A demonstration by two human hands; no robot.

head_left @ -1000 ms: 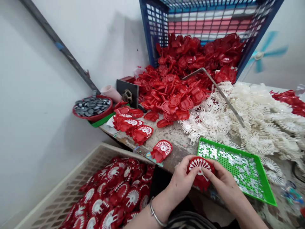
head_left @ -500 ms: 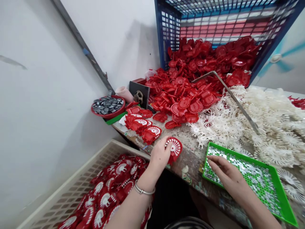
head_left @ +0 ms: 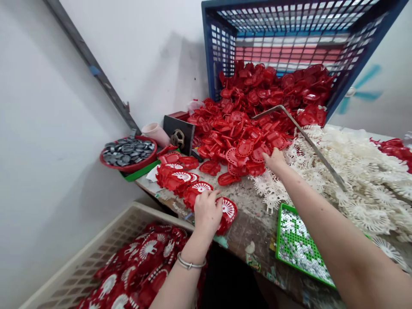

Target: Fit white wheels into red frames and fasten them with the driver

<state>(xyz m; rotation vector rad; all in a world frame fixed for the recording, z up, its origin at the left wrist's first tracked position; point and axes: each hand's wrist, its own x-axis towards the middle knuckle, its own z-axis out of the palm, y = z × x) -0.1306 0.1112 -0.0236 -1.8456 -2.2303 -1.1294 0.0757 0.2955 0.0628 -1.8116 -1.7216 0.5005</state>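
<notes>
My left hand (head_left: 207, 211) is at the table's front edge, its fingers curled at the left side of a rounded red plastic piece (head_left: 228, 209) with a white fan-shaped insert; thumb and fingers seem to pinch that side. Right beside it, similar assembled pieces (head_left: 202, 187) lie in an overlapping row. Out over the loose heap, my right hand (head_left: 275, 161) has its thumb and fingertips on the edge of a plain red plastic piece (head_left: 259, 153). Its other fingers are partly hidden. Beneath the right forearm lies a green tray (head_left: 278, 234) of small shiny metal parts.
A tipped blue crate (head_left: 207, 51) spills red pieces onto the table. White fan-shaped parts (head_left: 363, 184) are heaped at right, with a bent metal bar (head_left: 317, 148) across them. At left stand a red bowl (head_left: 155, 155) of grey discs and a pale crate (head_left: 128, 214) of assembled pieces.
My right hand has gone from the green tray forward to the red heap. My left hand has moved slightly left with its piece, beside the row. The view has shifted.
</notes>
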